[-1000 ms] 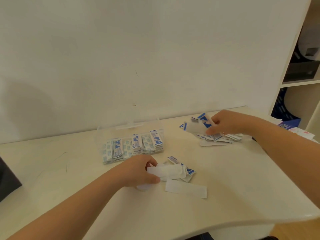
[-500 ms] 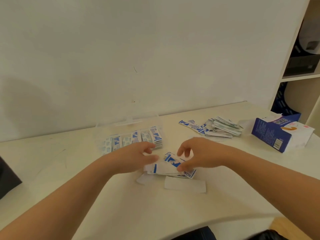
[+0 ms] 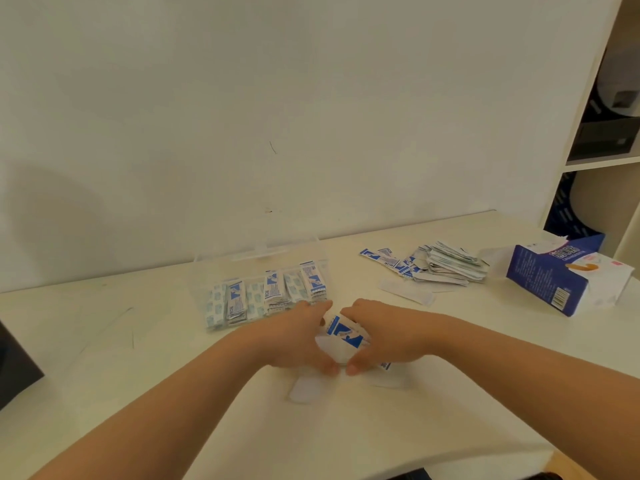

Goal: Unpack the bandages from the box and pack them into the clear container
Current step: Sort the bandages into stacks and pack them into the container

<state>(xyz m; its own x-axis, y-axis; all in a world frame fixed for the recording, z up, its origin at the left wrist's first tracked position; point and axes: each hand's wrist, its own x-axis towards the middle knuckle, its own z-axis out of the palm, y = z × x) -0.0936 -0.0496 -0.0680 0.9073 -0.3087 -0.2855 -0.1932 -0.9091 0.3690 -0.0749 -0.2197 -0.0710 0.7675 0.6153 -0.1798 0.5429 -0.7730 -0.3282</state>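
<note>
— Two hands, one job. Which step is this on the table (image 3: 104, 358)?

— Squaring up, I judge. The container (image 3: 242, 268) sits open at centre frame, left of the middle, already part filled. The box (image 3: 561, 278) lies on its side at the right edge. A pile (image 3: 450, 266) of unpacked bandages waits between them, at upper right.

— And the hands?

— They meet just below the container. The left hand (image 3: 294, 337) and right hand (image 3: 384, 336) both curl round a small stack (image 3: 344, 336), with fingers at its far side and thumbs nearly touching at the near side. Each grips it, one on either flank.

— How does the stack lie?

— It lies flat and slanted. Its long axis runs from upper left to lower right in the frame, with the blue print uppermost. The packed rows (image 3: 270, 296) stand on edge, their long axes running almost straight up the frame.

— So the next move?

— Probably a lift and a turn to match those rows, then a drop into a free slot at the container's right end. A loose strip (image 3: 306, 389) below the hands needs collecting too.
</note>
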